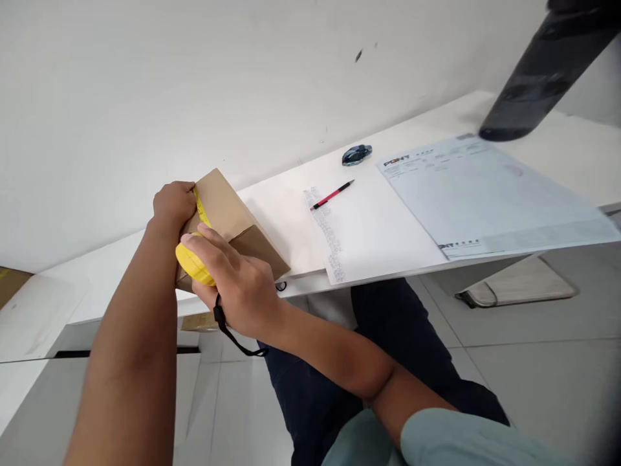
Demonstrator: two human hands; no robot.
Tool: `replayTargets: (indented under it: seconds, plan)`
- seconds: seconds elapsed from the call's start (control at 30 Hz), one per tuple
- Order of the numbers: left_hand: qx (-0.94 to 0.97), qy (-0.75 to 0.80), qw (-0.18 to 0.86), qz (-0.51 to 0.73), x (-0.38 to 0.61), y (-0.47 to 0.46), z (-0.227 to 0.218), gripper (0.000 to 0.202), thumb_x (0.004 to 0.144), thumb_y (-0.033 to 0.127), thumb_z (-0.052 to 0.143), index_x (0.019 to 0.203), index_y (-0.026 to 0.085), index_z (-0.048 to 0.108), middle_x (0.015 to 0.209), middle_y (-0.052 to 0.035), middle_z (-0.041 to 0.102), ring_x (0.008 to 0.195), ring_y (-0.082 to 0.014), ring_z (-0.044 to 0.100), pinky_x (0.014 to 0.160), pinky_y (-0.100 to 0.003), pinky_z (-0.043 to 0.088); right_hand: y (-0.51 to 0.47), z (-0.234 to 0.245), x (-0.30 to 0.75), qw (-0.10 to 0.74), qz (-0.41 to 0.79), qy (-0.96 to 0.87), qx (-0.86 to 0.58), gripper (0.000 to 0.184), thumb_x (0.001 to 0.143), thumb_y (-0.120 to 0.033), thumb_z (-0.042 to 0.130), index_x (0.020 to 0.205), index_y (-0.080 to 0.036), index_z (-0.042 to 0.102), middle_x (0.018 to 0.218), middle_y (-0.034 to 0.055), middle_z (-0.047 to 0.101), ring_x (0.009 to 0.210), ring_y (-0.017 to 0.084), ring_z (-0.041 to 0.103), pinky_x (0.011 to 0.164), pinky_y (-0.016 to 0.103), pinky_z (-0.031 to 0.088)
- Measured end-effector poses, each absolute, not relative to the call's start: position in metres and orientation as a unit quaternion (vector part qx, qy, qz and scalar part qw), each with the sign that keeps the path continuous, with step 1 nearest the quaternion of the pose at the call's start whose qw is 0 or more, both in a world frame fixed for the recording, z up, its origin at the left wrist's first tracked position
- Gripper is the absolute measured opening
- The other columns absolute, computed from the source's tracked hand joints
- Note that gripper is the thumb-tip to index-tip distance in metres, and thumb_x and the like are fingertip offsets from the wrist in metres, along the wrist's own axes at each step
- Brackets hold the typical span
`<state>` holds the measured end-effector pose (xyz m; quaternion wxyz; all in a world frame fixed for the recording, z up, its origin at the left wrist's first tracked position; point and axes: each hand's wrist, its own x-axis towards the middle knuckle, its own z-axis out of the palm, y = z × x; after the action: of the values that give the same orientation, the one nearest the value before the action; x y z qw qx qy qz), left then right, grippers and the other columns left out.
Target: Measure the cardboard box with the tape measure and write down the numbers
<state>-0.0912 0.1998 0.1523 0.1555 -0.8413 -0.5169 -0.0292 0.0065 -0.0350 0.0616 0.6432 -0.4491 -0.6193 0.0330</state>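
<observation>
A brown cardboard box (220, 200) stands on the white desk, at its front edge on the left. My right hand (247, 288) is wrapped round a yellow tape measure (194, 261), whose black wrist strap (235, 336) dangles below. From the case, a length of yellow tape blade (200, 207) runs across the box to its far side. At that end, my left hand (173, 204) is closed over the box's edge and presses the blade's end there. The left fingertips are partly hidden behind the box.
A red and black mechanical pencil (332, 195) lies on a sheet of white paper (383, 233). Large printed sheets (485, 200) overlap it to the right. Near the wall sits a dark blue computer mouse (357, 155). A black cylindrical object (548, 71) rises at the upper right.
</observation>
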Motion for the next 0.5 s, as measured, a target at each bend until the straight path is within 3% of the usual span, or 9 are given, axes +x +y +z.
replayTargets:
  seconds: [0.13,0.2,0.27,0.33,0.4,0.5]
  plan:
    - [-0.816,-0.532,0.201,-0.102,-0.088,0.194,0.161,0.052,0.097,0.039,0.04,0.137,0.014,0.062,0.133,-0.015,0.067,0.123,-0.0325,0.06,0.098,-0.052,0.042,-0.03,0.051,0.01,0.72,0.026,-0.587,-0.37,0.064,0.1,-0.034,0.057,0.156,-0.033,0.025,0.146,0.0071,0.061,0.125,0.02,0.066,0.096,0.034,0.061]
    - [-0.818,-0.51,0.223,-0.148,-0.086,0.184,0.17,0.055,0.1,0.042,0.035,0.145,0.017,0.055,0.14,-0.0111,0.063,0.129,-0.0316,0.056,0.107,-0.055,0.035,-0.035,0.046,0.017,0.764,0.069,-0.546,-0.338,0.067,0.098,-0.038,0.06,0.155,-0.034,0.025,0.141,0.0073,0.063,0.121,0.02,0.068,0.097,0.035,0.06]
    - [-0.826,-0.475,0.226,-0.204,-0.083,0.163,0.182,0.051,0.101,0.043,0.035,0.143,0.023,0.057,0.141,-0.0078,0.063,0.129,-0.03,0.056,0.111,-0.053,0.035,-0.046,0.042,0.026,0.808,0.138,-0.482,-0.311,0.063,0.094,-0.042,0.066,0.148,-0.034,0.035,0.133,0.0082,0.065,0.11,0.021,0.071,0.091,0.036,0.062]
    - [-0.846,-0.424,0.192,-0.262,-0.08,0.129,0.194,0.045,0.101,0.043,0.039,0.134,0.025,0.063,0.137,-0.0074,0.067,0.125,-0.0282,0.06,0.109,-0.047,0.042,-0.059,0.041,0.036,0.838,0.224,-0.412,-0.279,0.061,0.09,-0.044,0.071,0.141,-0.032,0.04,0.116,0.0065,0.069,0.085,0.018,0.073,0.074,0.033,0.063]
    - [-0.875,-0.366,0.116,-0.296,-0.075,0.083,0.201,0.043,0.103,0.046,0.039,0.129,0.024,0.065,0.13,-0.0063,0.07,0.118,-0.0244,0.065,0.1,-0.039,0.05,-0.072,0.043,0.046,0.844,0.321,-0.356,-0.239,0.059,0.09,-0.046,0.071,0.138,-0.032,0.041,0.091,-0.0004,0.069,0.057,0.012,0.063,0.056,0.028,0.057]
    - [-0.949,-0.244,0.021,-0.2,-0.069,0.014,0.198,0.048,0.105,0.056,0.034,0.128,0.026,0.063,0.124,-0.0054,0.073,0.106,-0.0198,0.071,0.088,-0.032,0.056,-0.085,0.05,0.06,0.824,0.443,-0.302,-0.183,0.057,0.089,-0.049,0.073,0.135,-0.032,0.043,0.067,-0.0092,0.058,0.044,0.008,0.048,0.049,0.025,0.048]
